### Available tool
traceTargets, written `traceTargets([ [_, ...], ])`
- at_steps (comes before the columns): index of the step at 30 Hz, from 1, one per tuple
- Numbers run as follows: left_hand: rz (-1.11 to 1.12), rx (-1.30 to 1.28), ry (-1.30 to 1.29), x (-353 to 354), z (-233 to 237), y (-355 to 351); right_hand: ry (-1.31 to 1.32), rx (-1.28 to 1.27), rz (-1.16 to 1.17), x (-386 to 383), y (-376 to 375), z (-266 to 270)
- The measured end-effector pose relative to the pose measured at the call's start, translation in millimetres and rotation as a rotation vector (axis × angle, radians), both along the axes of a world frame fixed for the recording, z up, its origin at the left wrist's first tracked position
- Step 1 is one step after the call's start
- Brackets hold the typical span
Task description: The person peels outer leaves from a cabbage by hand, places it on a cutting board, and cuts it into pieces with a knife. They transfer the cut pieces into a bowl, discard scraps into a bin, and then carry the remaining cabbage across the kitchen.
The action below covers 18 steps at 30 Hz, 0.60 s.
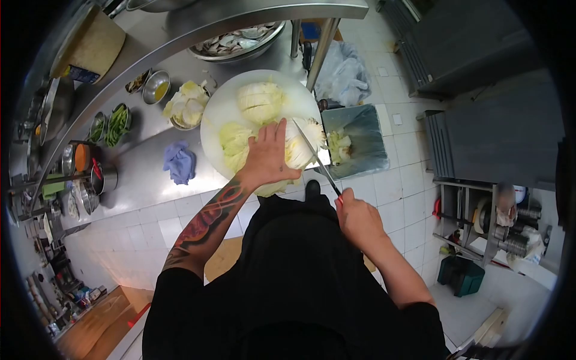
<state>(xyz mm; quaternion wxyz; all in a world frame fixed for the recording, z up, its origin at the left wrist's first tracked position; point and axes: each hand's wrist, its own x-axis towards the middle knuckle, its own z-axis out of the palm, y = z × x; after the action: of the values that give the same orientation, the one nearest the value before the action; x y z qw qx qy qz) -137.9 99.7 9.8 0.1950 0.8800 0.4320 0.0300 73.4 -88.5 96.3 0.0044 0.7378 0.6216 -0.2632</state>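
Observation:
My left hand (267,157) lies flat with fingers spread, pressing on a piece of napa cabbage (296,151) at the right of a round white cutting board (211,114). A kitchen knife (311,147) with a red and black handle is in my right hand (361,223), its fingers wrapped round the grip. The blade slants across the cabbage near its pale stem end, right of my left hand. Leafy green cabbage (233,143) shows left of that hand, partly hidden by it. Another pale cabbage piece (260,99) sits at the board's far side.
A lined bin (365,138) holding cabbage scraps stands right of the board. Left of it are a bowl of cabbage leaves (187,105), a blue cloth (179,162) and small bowls of green vegetables (117,125). A metal rail (240,19) and a large bowl (240,48) are beyond.

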Motion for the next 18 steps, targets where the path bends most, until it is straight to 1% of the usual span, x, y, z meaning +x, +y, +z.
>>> traceTargets([
  [2, -0.002, -0.039, 0.004, 2.1, 3.4, -0.2, 0.112, 0.11, 0.008, 3.1, 13.6, -33.1],
  [4, -0.006, -0.054, 0.005, 0.4, 3.5, -1.8, 0.135, 0.137, -0.033, -7.5, 32.3, -89.9],
  [5, 0.0, -0.064, 0.007, 0.2, 4.5, -0.8, 0.16, 0.169, -0.062, -9.7, 39.4, -104.3],
  [9, 0.022, -0.071, 0.014, 1.1, 3.8, -0.8, 0.166, 0.111, -0.117, 0.3, 35.4, -90.5],
  [12, 0.023, -0.052, -0.005, -4.6, 1.6, 1.1, 0.189, 0.142, -0.153, 27.3, 5.4, -86.3],
  [14, 0.012, -0.055, -0.006, -5.4, 1.0, 0.5, 0.113, 0.104, -0.35, 45.9, -17.1, -88.6],
  [18, -0.003, -0.057, -0.032, -7.9, 3.9, 0.6, 0.103, 0.131, -0.364, 45.5, -32.0, -74.6],
])
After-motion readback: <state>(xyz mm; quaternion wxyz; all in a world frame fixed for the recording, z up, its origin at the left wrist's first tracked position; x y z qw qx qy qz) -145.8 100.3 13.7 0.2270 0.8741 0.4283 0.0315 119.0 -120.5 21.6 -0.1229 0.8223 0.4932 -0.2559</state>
